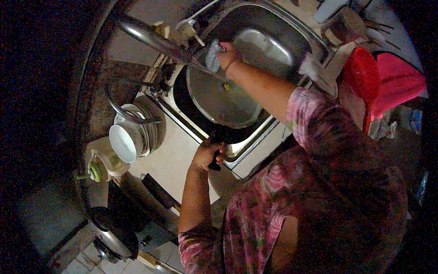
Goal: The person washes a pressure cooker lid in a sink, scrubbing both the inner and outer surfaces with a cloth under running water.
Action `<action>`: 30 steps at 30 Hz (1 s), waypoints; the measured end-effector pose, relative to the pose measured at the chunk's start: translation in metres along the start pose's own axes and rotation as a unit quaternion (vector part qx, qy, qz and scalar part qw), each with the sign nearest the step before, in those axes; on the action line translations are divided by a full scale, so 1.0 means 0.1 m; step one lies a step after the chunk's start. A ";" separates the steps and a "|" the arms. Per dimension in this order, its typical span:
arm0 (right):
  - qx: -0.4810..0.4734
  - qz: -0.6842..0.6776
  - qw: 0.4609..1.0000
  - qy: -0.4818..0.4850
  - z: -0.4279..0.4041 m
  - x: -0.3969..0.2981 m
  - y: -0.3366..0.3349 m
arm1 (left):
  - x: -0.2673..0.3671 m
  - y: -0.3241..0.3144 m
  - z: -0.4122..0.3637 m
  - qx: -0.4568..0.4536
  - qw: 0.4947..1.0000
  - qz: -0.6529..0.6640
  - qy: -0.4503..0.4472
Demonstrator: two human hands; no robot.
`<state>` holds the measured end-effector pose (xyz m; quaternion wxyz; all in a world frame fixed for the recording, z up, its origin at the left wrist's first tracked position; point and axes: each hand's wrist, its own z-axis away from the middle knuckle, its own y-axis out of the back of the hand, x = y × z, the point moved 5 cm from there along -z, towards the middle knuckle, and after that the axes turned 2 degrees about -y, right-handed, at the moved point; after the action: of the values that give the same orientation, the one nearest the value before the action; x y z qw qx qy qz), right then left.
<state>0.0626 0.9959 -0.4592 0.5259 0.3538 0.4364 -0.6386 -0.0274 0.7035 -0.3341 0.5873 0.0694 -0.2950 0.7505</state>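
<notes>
A round pan (219,99) rests tilted inside a stainless steel sink (260,20). My left hand (207,154) grips its black handle (215,161) at the sink's near edge. In my right hand (228,58) is a silvery scouring pad (213,56), held by the pan's far rim; I cannot tell whether it touches the metal. A small yellowish thing (226,86) shows in the pan. Over the sink's left side reaches a thick chrome tap spout (147,36), its tip close to the pan.
A white bowl (125,144) leans against stacked plates (149,132) on the counter (171,147). Near my left forearm lies a dark-bladed cleaver (157,190). A green-lidded jug (95,171) stands farther left. Across the sink are a red ladle (363,73) and a pink board (398,80).
</notes>
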 end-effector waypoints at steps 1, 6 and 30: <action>0.003 -0.009 1.000 -0.030 0.00 0.03 -0.02 | -0.01 0.00 0.00 -0.001 1.000 0.000 0.000; -0.031 -0.148 0.984 -0.095 0.00 0.15 -0.29 | 0.14 -0.13 -0.01 0.032 0.999 -0.044 -0.009; -0.179 0.443 0.846 0.237 0.92 -0.27 -0.20 | 0.14 -0.11 0.07 0.067 0.989 -0.135 -0.013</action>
<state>0.0487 0.9211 -0.3971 0.6879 0.5498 0.4511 -0.1452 -0.0236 0.7135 -0.3185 0.6734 0.1573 -0.2396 0.6815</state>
